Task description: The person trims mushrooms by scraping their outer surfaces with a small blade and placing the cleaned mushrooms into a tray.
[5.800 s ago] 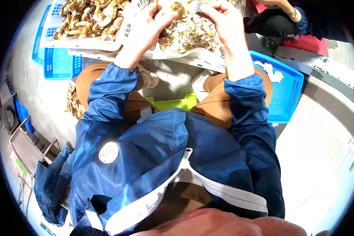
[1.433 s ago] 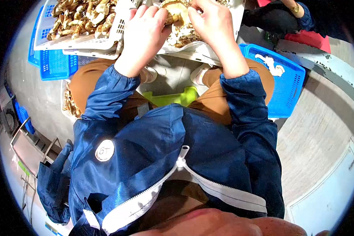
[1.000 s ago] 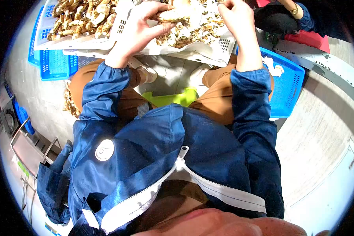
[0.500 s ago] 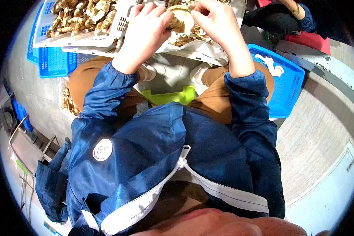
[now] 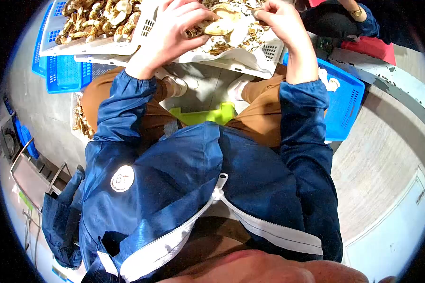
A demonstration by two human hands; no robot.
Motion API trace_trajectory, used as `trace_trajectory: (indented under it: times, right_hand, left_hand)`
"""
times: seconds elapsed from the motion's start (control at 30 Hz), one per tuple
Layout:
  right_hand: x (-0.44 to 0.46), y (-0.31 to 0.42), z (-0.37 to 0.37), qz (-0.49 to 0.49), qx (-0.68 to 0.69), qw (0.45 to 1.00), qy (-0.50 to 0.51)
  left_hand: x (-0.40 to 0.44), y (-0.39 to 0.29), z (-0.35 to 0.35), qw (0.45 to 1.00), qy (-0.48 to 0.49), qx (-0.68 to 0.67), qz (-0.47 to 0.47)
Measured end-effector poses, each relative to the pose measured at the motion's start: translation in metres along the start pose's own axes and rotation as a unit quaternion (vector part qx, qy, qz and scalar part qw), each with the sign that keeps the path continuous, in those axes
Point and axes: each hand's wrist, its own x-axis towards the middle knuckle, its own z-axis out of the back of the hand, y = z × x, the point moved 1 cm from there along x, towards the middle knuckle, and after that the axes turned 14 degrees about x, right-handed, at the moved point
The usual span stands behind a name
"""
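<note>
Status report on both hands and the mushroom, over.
Left hand holding mushroom above white crate. Right hand apart from mushroom, grip contents unclear. No obstruction visible between them.

Both arms reach forward, bent at the elbows, wrists bare. The left hand [image 5: 174, 30] angles inward, its fingers curving toward the right, the thumb stretched out separately below them. The right hand [image 5: 288, 22] sits apart, turned inward, thumb and forefinger drawn together in a pinch.
</note>
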Motion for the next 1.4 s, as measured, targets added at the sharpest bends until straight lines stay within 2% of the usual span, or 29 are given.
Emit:
trace_trajectory:
  times: [0.07, 0.1, 0.2, 0.23, 0.33, 0.37, 0.47, 0.63, 0.9, 0.97, 1.07, 1.13, 1.2, 1.23, 1.33, 1.4]
  right_hand:
    - [-0.003, 0.002, -0.007, 0.010, -0.091, 0.995, -0.040]
    - [-0.006, 0.009, -0.009, -0.023, -0.051, 0.998, -0.028]
    - [-0.011, 0.030, -0.016, 0.105, -0.002, 0.994, -0.016]
    - [-0.012, 0.035, -0.013, 0.114, -0.015, 0.993, 0.012]
    - [-0.015, 0.048, -0.016, 0.008, 0.138, 0.988, 0.066]
    - [-0.013, 0.047, -0.012, 0.047, 0.102, 0.990, 0.081]
    - [-0.018, 0.048, -0.007, -0.014, 0.228, 0.971, 0.067]
    - [-0.020, 0.049, 0.001, 0.007, 0.202, 0.970, 0.138]
    - [-0.024, 0.047, 0.001, -0.004, 0.212, 0.966, 0.145]
    - [-0.024, 0.049, -0.001, -0.006, 0.215, 0.967, 0.135]
    - [-0.020, 0.046, 0.002, -0.102, 0.196, 0.968, 0.121]
    - [-0.014, 0.035, -0.002, -0.028, 0.064, 0.996, 0.047]
    - [-0.010, 0.029, -0.005, 0.041, -0.120, 0.991, -0.032]
    - [-0.014, 0.028, -0.004, 0.022, -0.105, 0.994, -0.015]
    - [-0.016, 0.031, -0.017, 0.143, -0.007, 0.989, 0.042]
    - [-0.020, 0.040, -0.021, 0.119, 0.016, 0.988, 0.102]
  left_hand:
    - [0.001, -0.001, 0.003, 0.995, -0.025, -0.087, 0.040]
    - [0.001, 0.005, -0.004, 0.995, -0.061, -0.081, 0.019]
    - [0.001, 0.003, 0.001, 0.998, -0.028, -0.045, 0.037]
    - [0.000, 0.002, 0.002, 0.999, -0.004, -0.028, 0.044]
    - [0.001, 0.002, -0.001, 0.999, 0.013, -0.009, 0.036]
    - [0.003, 0.000, 0.000, 0.999, 0.018, -0.009, 0.039]
    - [0.006, -0.002, 0.003, 0.999, -0.006, 0.006, 0.033]
    - [0.008, -0.005, 0.007, 0.999, 0.003, 0.020, 0.033]
    - [0.010, -0.014, 0.009, 0.996, 0.002, 0.092, 0.001]
    - [0.008, -0.010, 0.009, 0.998, 0.003, 0.059, 0.002]
    - [0.007, -0.006, 0.008, 0.999, 0.007, 0.032, 0.000]
    - [0.007, -0.005, 0.008, 1.000, 0.010, 0.021, -0.003]
    - [0.008, -0.007, 0.010, 1.000, 0.008, 0.028, -0.009]
    - [0.008, -0.008, 0.011, 0.999, 0.006, 0.032, -0.012]
    - [0.007, -0.011, 0.013, 0.999, 0.029, 0.044, 0.001]
    - [0.006, -0.013, 0.014, 0.998, 0.048, 0.034, -0.002]
